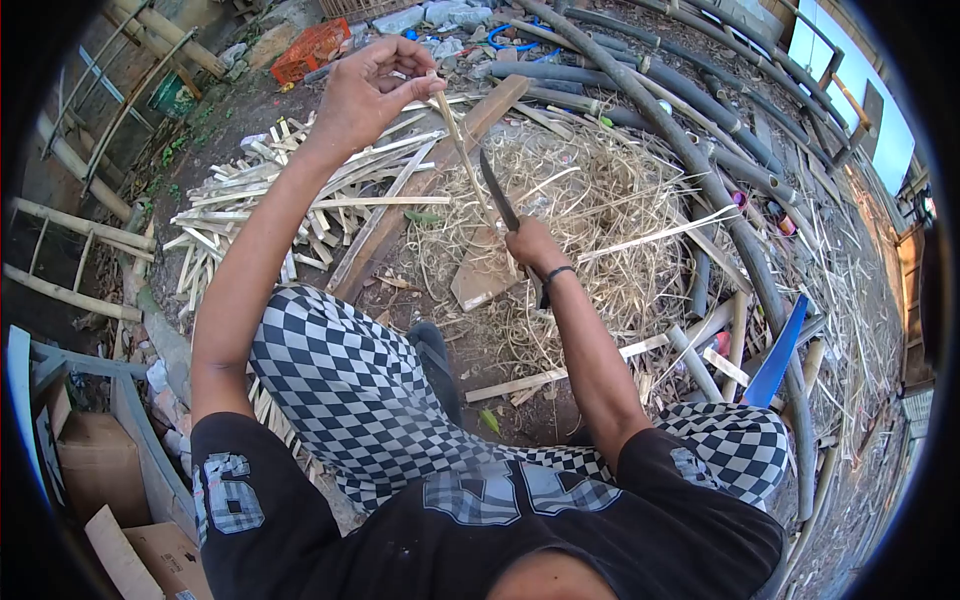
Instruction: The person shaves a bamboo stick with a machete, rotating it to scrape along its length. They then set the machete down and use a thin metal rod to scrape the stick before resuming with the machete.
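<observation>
High in the view, my left hand (372,92) pinches the upper end of a thin bamboo strip (456,132) between thumb and fingertips. The strip slants down toward a wooden block (482,280) on the ground. My right hand (536,246) is wrapped round the handle of a knife (494,184), whose dark blade points up and away, just right of the strip. The handle is mostly hidden in the fist. Curly bamboo shavings (610,210) lie thick around and beyond the knife.
A pile of split bamboo sticks (300,205) lies at left beside a long wooden plank (400,215). Dark bamboo poles (690,150) run along the back and right. A blue saw blade (778,355) stands at right, cardboard boxes (100,460) at lower left, an orange crate (311,50) behind.
</observation>
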Motion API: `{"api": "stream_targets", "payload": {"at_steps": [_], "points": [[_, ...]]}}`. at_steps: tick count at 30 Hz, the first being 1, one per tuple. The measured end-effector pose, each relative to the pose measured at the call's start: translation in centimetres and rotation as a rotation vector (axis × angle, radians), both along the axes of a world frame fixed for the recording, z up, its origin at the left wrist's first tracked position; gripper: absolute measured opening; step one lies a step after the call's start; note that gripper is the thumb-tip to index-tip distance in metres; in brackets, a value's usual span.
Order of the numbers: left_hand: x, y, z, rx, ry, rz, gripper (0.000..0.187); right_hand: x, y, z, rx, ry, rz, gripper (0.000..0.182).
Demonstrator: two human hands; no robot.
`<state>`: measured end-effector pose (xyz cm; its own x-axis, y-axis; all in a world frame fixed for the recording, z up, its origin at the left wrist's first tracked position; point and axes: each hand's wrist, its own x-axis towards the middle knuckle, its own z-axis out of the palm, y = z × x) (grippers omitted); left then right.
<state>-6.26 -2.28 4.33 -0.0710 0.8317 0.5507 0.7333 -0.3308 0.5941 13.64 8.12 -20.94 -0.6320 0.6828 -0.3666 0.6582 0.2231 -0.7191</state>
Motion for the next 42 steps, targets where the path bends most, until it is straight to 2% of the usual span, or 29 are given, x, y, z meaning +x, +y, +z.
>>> {"api": "stream_targets", "payload": {"at_steps": [2,3,5,6,8,10,12,14,15,18,19,22,24,28,30,32,33,35,37,38,40,42], "points": [[0.6,0.0,0.2,-0.015,0.034,0.051,0.019,-0.1,0.5,1.0,0.23,0.21,-0.114,0.036],[0.5,0.0,0.0,-0.02,0.026,0.035,0.02,0.0,0.5,1.7,0.225,0.2,-0.115,0.036],[0.0,0.2,-0.1,-0.03,0.013,0.014,0.02,0.3,-0.6,4.0,0.514,0.388,-0.147,0.027],[-0.3,0.3,-0.3,-0.032,0.01,-0.005,0.021,0.7,-1.4,4.7,0.499,0.371,-0.146,0.027],[-0.9,0.5,-0.8,-0.016,0.021,-0.003,0.019,1.1,-2.5,5.7,0.427,0.521,-0.177,0.019],[-1.3,0.6,-1.0,0.052,0.04,-0.035,0.018,1.0,-3.3,2.6,0.415,0.582,-0.173,0.019],[-0.5,0.2,-0.6,0.041,-0.001,-0.045,0.018,1.0,-4.6,-3.2,0.492,0.593,-0.253,0.021],[1.9,-0.6,0.7,0.0,-0.009,0.119,0.009,2.5,-5.8,-10.8,0.287,0.081,-0.107,0.032],[1.9,-0.6,0.8,0.013,-0.044,0.093,0.011,3.0,-5.4,-13.6,0.209,-0.189,-0.01,0.038],[1.4,-0.6,0.8,0.014,0.049,0.113,0.013,3.4,-6.0,-11.9,0.107,-0.225,-0.032,0.045],[-2.0,0.5,-1.1,0.049,0.038,-0.055,0.019,3.5,-6.1,-12.4,0.103,-0.229,-0.03,0.045],[-1.8,0.4,-1.1,0.039,0.032,-0.021,0.017,3.2,-3.6,-13.0,0.129,-0.139,-0.029,0.043],[-1.2,0.0,-0.9,0.025,0.032,-0.002,0.016,2.9,-2.0,-12.5,0.133,0.011,-0.01,0.036],[-0.3,-0.2,-0.4,0.05,-0.034,-0.023,0.017,1.6,0.8,-5.1,0.04,0.184,-0.085,0.032],[0.2,-0.3,0.1,-0.059,-0.084,0.06,0.018,1.2,0.3,1.0,0.01,0.303,-0.133,0.029],[0.0,0.2,-0.2,-0.033,-0.158,0.02,0.018,1.0,-0.7,6.5,0.204,0.584,-0.215,0.026],[0.1,0.2,-0.3,-0.035,-0.206,-0.001,0.019,1.0,-1.3,8.9,0.206,0.591,-0.214,0.026],[-0.2,0.6,-0.7,-0.071,-0.306,-0.075,0.022,1.1,-2.3,13.3,0.283,0.791,-0.236,0.027],[0.2,0.5,-0.4,-0.115,-0.279,-0.058,0.02,2.0,-4.1,17.5,0.38,0.87,-0.229,0.025],[0.5,0.2,-0.3,-0.16,-0.258,-0.038,0.019,2.4,-4.8,18.9,0.475,0.942,-0.219,0.023],[1.8,-0.3,0.2,-0.202,-0.246,-0.02,0.021,2.9,-5.6,20.4,0.487,0.965,-0.195,0.023],[2.1,-0.4,0.2,-0.259,-0.359,-0.122,0.019,3.3,-6.1,21.3,0.497,0.988,-0.17,0.023]]}}
